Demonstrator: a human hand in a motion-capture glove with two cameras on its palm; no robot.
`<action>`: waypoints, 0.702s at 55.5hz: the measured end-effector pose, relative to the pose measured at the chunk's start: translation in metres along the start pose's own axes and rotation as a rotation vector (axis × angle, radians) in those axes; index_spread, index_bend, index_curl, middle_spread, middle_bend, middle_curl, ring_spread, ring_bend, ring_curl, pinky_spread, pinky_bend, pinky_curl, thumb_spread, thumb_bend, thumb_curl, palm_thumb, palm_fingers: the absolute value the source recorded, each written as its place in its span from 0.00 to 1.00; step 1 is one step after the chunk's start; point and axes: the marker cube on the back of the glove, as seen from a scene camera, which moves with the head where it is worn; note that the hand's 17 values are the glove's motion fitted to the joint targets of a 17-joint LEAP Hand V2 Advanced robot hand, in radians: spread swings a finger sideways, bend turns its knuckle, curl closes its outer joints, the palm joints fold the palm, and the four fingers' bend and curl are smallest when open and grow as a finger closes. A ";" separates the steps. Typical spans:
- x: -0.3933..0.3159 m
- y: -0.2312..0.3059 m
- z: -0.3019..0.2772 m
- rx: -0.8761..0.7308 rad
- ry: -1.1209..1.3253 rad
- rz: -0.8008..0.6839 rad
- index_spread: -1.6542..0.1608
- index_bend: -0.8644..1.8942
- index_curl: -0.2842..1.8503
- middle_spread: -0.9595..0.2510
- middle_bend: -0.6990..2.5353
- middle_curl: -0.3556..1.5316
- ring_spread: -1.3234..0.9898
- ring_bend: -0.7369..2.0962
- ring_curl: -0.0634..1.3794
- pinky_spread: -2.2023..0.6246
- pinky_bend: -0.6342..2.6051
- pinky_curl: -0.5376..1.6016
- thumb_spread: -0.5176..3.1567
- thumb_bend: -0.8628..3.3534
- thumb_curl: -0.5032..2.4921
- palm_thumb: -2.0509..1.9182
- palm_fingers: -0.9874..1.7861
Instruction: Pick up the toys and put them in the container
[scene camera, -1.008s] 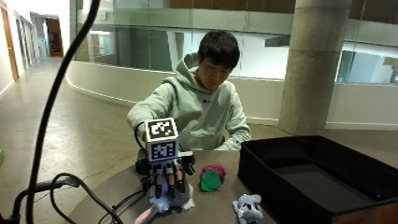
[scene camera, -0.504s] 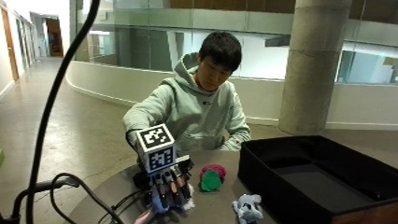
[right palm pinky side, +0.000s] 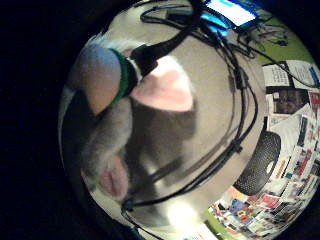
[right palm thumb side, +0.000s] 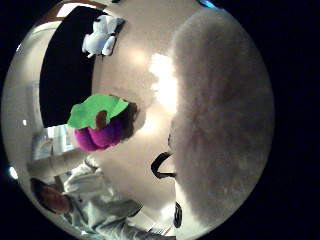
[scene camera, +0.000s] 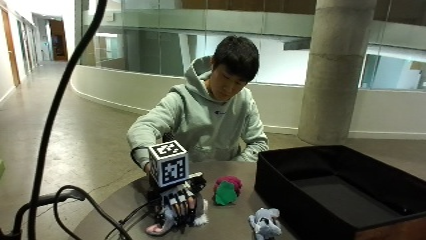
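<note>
**Gloved hand closes on the grey plush**

The right hand (scene camera: 178, 204), lower left of the frame, curls its fingers round a grey plush toy (scene camera: 174, 222) lying on the table (scene camera: 226, 220). Judging by this, the toy could slip on the lift, since cables trail beside it. A purple-and-green toy (scene camera: 226, 190) and a small grey toy (scene camera: 265, 223) lie between hand and black container (scene camera: 346, 195), at right.

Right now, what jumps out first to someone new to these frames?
The gloved right hand presses down on a grey plush toy with pink paws at the table's near edge. Beside it lies a purple plush fruit with a green leaf, and a small grey-white plush sits next to the black container, which holds no toys.
</note>
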 end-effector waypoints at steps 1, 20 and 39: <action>-0.001 0.000 0.001 0.022 0.003 0.000 0.76 0.37 0.32 0.67 0.39 0.47 0.45 0.50 0.30 0.77 0.38 0.36 0.52 0.21 0.29 0.60 0.59; -0.015 -0.016 -0.020 0.060 0.009 0.083 0.76 0.43 0.39 0.59 0.50 0.58 0.41 0.66 0.44 0.67 0.42 0.41 0.41 0.23 0.37 0.68 0.79; -0.140 0.005 -0.168 0.093 -0.024 -0.016 0.74 0.55 0.51 0.60 0.56 0.64 0.42 0.70 0.48 0.65 0.44 0.44 0.30 0.22 0.44 0.68 0.78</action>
